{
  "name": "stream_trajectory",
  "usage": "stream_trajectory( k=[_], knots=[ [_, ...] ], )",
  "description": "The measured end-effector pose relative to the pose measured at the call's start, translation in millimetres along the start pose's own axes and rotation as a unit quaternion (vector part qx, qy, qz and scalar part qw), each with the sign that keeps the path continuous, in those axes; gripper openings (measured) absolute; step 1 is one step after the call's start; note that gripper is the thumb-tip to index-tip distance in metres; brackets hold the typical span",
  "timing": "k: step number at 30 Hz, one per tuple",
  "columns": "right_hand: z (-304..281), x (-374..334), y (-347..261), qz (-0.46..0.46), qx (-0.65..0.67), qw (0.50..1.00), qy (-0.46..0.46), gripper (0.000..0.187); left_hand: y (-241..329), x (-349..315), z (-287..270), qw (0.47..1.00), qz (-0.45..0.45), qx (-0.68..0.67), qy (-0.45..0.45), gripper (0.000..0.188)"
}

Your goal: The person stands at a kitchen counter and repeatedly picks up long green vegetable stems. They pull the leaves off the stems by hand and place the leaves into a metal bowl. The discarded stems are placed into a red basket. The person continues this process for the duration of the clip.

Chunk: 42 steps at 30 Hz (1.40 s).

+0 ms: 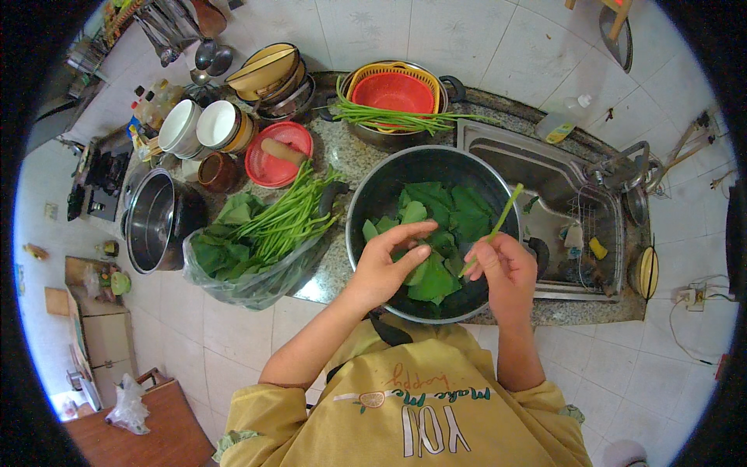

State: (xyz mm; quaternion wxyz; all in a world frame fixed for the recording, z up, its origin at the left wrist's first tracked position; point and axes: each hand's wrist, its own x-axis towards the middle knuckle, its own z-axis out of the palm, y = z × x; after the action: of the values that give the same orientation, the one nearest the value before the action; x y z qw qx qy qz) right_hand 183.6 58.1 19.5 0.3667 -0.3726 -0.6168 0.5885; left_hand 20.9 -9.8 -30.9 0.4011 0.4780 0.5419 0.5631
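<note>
My left hand (391, 261) pinches a green leaf (430, 279) over a large dark metal bowl (373, 194) that holds several torn green leaves (440, 206). A thin green stalk (498, 226) is gripped in my right hand (506, 268) and points up and to the right, its lower end meeting the leaf. Both hands hover above the near side of the bowl. Left of the bowl lies a clear plastic bag (249, 284) with a bunch of leafy greens (264, 229) on long stems.
The bowl sits on a granite counter (342, 156) beside a steel sink (572, 233). Behind are a pot with red and yellow colanders (393, 89) and green stalks across it, a red lidded dish (276, 156), stacked bowls (206, 124), and a steel pot (152, 222).
</note>
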Motion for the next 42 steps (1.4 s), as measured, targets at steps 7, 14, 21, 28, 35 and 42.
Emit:
stream_trajectory(
  k=[7, 14, 21, 28, 35, 42],
  knots=[
    [8, 0, 3, -0.012, -0.087, 0.994, -0.069, 0.013, 29, 14, -8, 0.987, -0.044, -0.152, -0.011, 0.029],
    [15, 10, 0, -0.083, -0.289, 0.937, -0.178, 0.013, 31, 19, -21, 0.977, -0.073, -0.177, 0.096, 0.007],
    [22, 59, 15, -0.110, -0.371, 0.907, -0.165, 0.015, -11, -12, -87, 0.885, -0.075, -0.243, 0.390, 0.010],
    [75, 186, 71, -0.309, -0.418, 0.852, -0.056, 0.013, -20, -72, -123, 0.881, -0.085, -0.191, 0.425, 0.012],
    [95, 241, 95, -0.256, -0.540, 0.799, -0.064, 0.012, -30, -123, -134, 0.858, -0.093, -0.214, 0.458, 0.009],
    [92, 242, 95, -0.210, -0.580, 0.785, -0.062, 0.017, -31, -134, -147, 0.851, -0.100, -0.213, 0.470, 0.010]
  ],
)
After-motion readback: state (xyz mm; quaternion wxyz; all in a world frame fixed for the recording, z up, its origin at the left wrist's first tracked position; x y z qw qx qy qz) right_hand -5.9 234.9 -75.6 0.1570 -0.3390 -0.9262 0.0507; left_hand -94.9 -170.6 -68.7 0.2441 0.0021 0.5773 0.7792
